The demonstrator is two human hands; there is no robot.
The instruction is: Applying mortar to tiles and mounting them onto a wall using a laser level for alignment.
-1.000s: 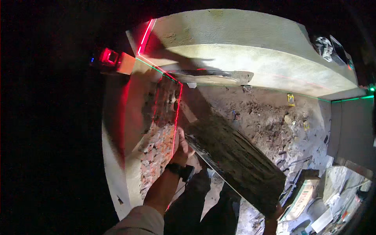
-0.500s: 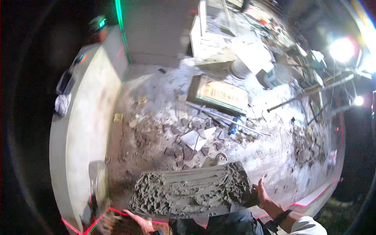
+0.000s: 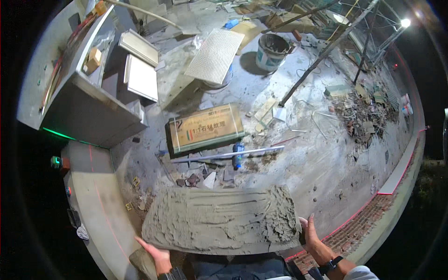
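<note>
View swung. Mortar-coated slab (image 3: 217, 221): slanted right of centre one second back, now level across lower middle. Left hand (image 3: 159, 258): centre to lower left. Right hand (image 3: 314, 241): mostly hidden before, now clear at lower right. Carton (image 3: 205, 128): lower right to centre.

Near side, counted: one left hand (image 3: 158, 258), one right hand (image 3: 314, 239) and one slab (image 3: 212, 221). Middle ground: one box (image 3: 205, 128), one rod (image 3: 200, 158) and one blue bottle (image 3: 237, 162); on the left, two yellow packets (image 3: 136, 182) and one laser unit (image 3: 56, 162); on the right, one rubble heap (image 3: 364, 119), its pieces too small to count. Far side: one textured panel (image 3: 215, 55) and two buckets (image 3: 269, 61) at the middle, and at least two white boards (image 3: 143, 78) toward the left.
</note>
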